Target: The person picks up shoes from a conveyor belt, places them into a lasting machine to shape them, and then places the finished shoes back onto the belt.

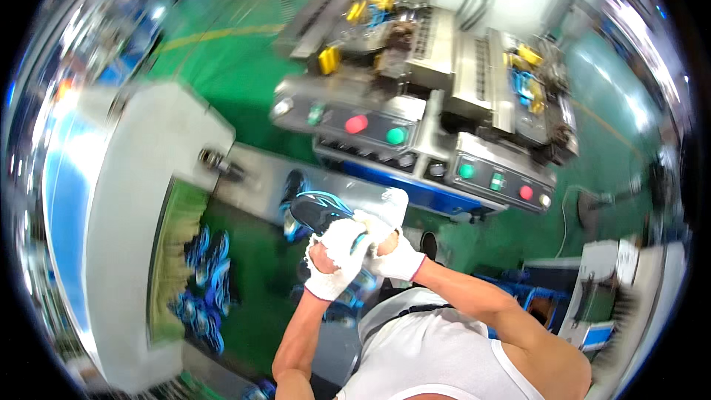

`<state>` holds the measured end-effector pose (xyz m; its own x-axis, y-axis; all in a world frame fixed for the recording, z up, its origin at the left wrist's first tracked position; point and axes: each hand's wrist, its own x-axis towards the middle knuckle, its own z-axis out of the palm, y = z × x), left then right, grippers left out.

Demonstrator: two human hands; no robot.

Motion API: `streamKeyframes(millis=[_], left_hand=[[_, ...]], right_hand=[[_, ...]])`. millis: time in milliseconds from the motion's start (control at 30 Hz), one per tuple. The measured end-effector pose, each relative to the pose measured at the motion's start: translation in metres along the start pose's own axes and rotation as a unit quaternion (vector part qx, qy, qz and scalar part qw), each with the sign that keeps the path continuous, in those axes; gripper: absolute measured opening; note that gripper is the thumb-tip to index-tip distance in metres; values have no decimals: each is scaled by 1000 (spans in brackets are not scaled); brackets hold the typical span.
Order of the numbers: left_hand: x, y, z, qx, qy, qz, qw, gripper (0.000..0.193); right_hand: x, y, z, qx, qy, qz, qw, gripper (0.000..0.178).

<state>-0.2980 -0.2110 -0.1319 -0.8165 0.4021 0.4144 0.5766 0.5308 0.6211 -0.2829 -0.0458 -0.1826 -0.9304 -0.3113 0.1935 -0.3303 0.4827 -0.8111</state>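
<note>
Both my hands wear white knitted gloves and meet close together at the middle. A black shoe (318, 208) with light blue trim sticks out to the left from between them. My left hand (338, 255) is closed around the shoe's near side. My right hand (391, 250) is closed at its other end, with the fingertips mostly hidden. A white rounded piece (396, 206) rises just beyond my right hand; blur hides what it is. Behind the held shoe, another dark and blue shoe (294, 187) rests on a grey metal surface (263, 170).
Ahead stands a two-station machine with red and green buttons (357, 124), metal blocks and yellow-blue clamps (527, 85). A large grey machine (141, 148) is at the left, with several blue-black shoes (209, 274) by its opening. Another machine (603, 281) stands at the right.
</note>
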Motion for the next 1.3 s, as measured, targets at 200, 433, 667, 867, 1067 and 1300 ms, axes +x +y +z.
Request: streamKeyframes(millis=[200,433,667,867,1067,1300], left_hand=[[169,134,82,-136,-67,223,963,49],[294,176,283,-337,-119,-9,934,55],[404,168,507,-25,-186,-96,977,79],[435,87,570,125,-86,8,988,83],[427,131,433,-125,-144,-143,971,49],[263,108,215,-363,-207,-241,876,56]], right_hand=[[-98,2,-226,266,113,384,877,62],[-235,79,-250,522,534,239,621,25],[-297,80,-248,400,668,321,539,33],[-298,83,-261,436,664,305,525,58],[-275,133,-295,67,577,337,740,25],[-77,207,-480,409,405,264,774,43]])
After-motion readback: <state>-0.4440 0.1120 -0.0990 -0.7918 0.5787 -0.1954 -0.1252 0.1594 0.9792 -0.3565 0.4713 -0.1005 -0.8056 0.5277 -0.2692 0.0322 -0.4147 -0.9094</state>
